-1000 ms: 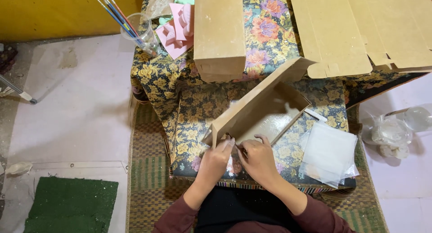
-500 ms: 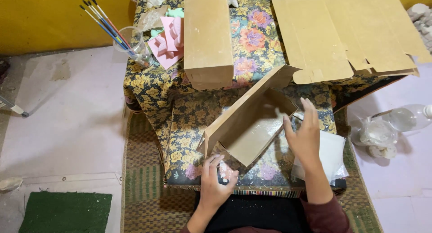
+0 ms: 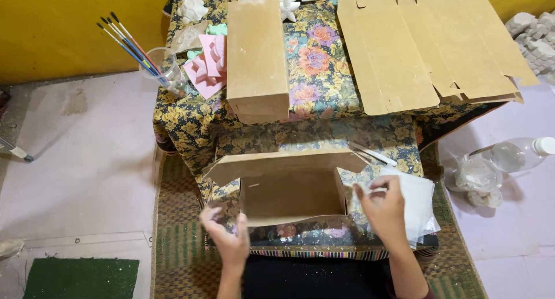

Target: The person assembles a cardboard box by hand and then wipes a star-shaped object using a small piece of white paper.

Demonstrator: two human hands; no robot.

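Now, box: your open cardboard box [image 3: 289,192] lies on the floral-clothed table [image 3: 324,62] right in front of you, its opening facing you, top flap [image 3: 283,163] raised at 12 o'clock.
Left hand: your left hand [image 3: 228,238] hovers at the box's 7 o'clock corner, fingers loosely spread, gripping nothing that shows.
Right hand: your right hand [image 3: 381,203] sits at 3 o'clock of the box, fingertips pinching the top sheet of a stack of thin white sheets [image 3: 419,203].
Behind: a closed tall cardboard box [image 3: 257,56] lies at 12 o'clock; flat unfolded cardboard blanks [image 3: 428,45] lie at 1 o'clock.
Far left: a clear cup with paintbrushes [image 3: 156,65] stands at 10 o'clock, pink moulds [image 3: 208,65] just beside it.
Floor: a clear plastic bottle [image 3: 511,154] lies at 3 o'clock.
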